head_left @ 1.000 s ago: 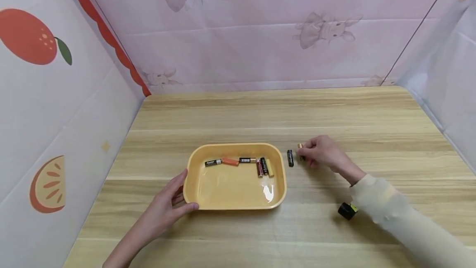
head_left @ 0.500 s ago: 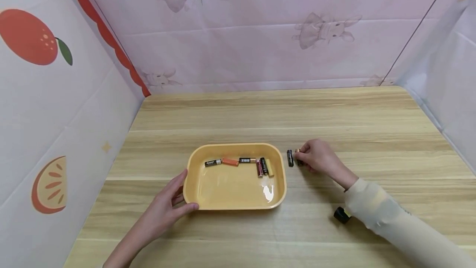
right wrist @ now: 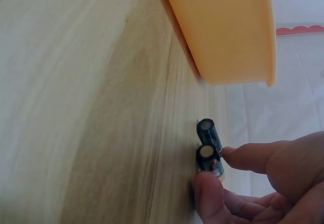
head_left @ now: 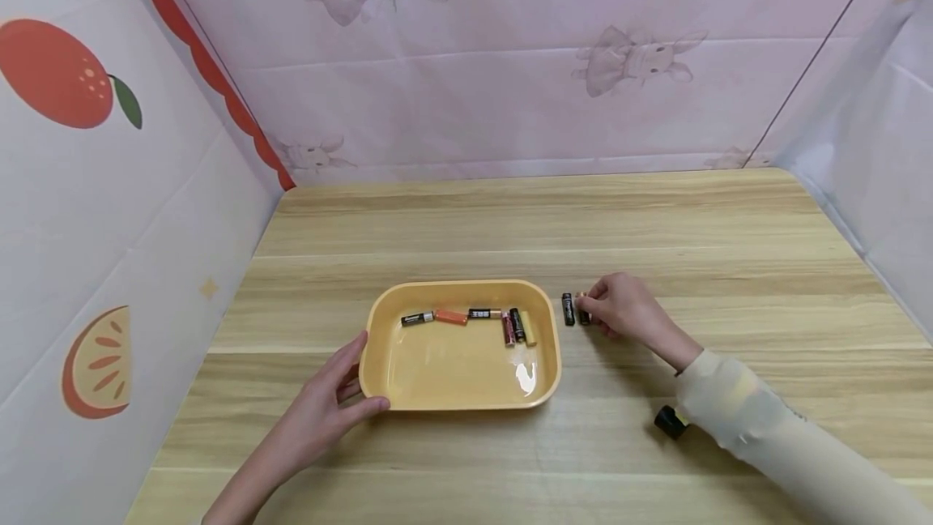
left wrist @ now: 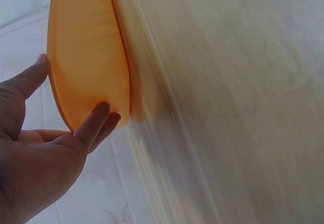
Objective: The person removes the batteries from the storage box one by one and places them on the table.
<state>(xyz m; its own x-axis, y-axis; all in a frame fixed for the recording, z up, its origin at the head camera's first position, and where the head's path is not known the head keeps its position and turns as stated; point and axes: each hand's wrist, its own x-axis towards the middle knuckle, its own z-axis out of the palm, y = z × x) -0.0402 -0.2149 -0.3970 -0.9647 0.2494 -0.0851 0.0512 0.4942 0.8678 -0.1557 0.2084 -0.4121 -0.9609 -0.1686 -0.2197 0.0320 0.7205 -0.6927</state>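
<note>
A yellow plastic tray (head_left: 459,379) sits on the table. My left hand (head_left: 328,399) holds its left end, thumb on the near rim and fingers against the outer wall, as the left wrist view shows too. Right of the tray, my right hand (head_left: 627,310) pinches a black battery (right wrist: 210,165) between thumb and forefinger, its body partly hidden. This battery lies on the table beside another black battery (head_left: 568,309); in the right wrist view the two look to touch or nearly touch. Inside the tray are several batteries, including an orange one (head_left: 451,317) and a red one (head_left: 508,330).
A small black object with a yellow-green part (head_left: 670,421) lies near the right sleeve (head_left: 758,428), partly covered by it. Printed cloth walls (head_left: 466,120) stand behind and beside the wooden table (head_left: 466,225).
My right hand has moved slightly left with the battery, which now lies closer to the other black one. The black object by the sleeve shifted left. My left hand and the tray stay put.
</note>
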